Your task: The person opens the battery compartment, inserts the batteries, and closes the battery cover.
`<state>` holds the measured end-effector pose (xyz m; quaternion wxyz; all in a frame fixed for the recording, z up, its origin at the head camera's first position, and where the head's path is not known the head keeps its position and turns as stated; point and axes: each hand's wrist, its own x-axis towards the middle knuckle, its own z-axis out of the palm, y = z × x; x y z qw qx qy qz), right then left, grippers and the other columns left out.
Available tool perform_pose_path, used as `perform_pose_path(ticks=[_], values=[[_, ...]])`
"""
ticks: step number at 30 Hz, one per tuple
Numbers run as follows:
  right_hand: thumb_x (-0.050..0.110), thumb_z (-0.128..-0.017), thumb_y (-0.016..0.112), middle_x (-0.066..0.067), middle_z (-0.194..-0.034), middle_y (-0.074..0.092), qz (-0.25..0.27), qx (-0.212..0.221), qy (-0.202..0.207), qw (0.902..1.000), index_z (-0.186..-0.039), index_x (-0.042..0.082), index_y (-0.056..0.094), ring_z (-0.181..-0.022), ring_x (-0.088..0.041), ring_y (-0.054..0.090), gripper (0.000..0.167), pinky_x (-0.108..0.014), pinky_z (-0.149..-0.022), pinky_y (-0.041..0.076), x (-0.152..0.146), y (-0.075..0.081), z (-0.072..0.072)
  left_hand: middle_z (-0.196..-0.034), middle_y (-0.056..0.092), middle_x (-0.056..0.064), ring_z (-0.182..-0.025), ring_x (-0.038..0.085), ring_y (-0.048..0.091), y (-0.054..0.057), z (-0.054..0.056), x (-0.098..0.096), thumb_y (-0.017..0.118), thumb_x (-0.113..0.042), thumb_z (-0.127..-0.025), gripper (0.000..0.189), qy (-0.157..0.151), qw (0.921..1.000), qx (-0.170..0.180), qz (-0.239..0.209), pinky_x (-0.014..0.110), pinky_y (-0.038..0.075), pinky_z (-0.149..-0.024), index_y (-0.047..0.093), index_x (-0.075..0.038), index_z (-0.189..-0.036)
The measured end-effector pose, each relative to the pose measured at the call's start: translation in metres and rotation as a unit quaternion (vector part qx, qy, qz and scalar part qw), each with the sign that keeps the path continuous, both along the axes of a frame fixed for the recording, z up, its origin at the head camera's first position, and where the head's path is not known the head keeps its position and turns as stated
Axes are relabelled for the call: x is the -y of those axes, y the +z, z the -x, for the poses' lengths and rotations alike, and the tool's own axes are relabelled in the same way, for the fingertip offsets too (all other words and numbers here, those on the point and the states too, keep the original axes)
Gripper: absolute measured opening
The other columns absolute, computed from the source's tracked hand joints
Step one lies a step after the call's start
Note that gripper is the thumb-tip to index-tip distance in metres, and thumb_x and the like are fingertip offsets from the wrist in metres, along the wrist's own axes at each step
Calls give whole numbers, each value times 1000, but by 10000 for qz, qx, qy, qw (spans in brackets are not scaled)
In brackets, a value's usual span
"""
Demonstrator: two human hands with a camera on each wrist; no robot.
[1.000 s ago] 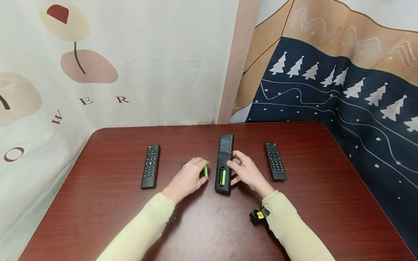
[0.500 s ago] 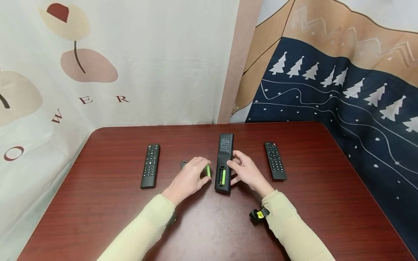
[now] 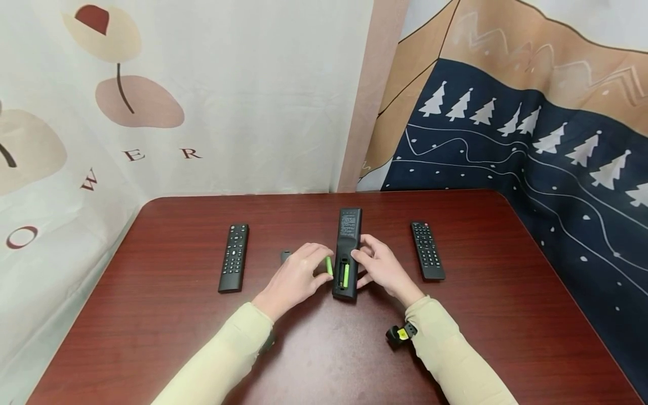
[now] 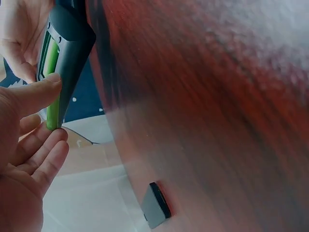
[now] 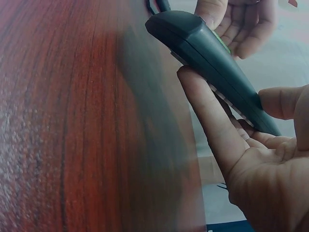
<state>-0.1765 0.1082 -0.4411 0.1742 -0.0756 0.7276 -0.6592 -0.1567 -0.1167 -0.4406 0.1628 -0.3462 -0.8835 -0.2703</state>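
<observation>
My right hand holds a black remote control back side up, its battery compartment uncovered. In the right wrist view the thumb lies on one face of the remote and the fingers support it from below. One green battery sits in the compartment. My left hand pinches a second green battery between thumb and fingers, just left of the remote. In the left wrist view the pinched battery is right by the compartment; whether it touches the remote I cannot tell.
On the table lie a black remote at the left and another at the right. A small dark battery cover rests behind my left hand, mostly hidden in the head view. Curtains stand behind the table.
My left hand has moved a little to the right with the green battery, closer to the remote. The right hand and the remote it holds have stayed nearly still.
</observation>
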Motion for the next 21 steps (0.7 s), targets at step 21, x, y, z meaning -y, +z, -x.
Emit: perform_pose_path(ticks=[21], values=[[6,-106,49,-24,-110,69,112,-8,56,9999,-139,-4,48,-80,-23,74,34,-48,-59,63,1,1,-3,-116,68,6,-109,19,64,4,-2,-8,91,-11,-78,42,-327,9994,-108,48,31,57,-92,72,-4,-115]])
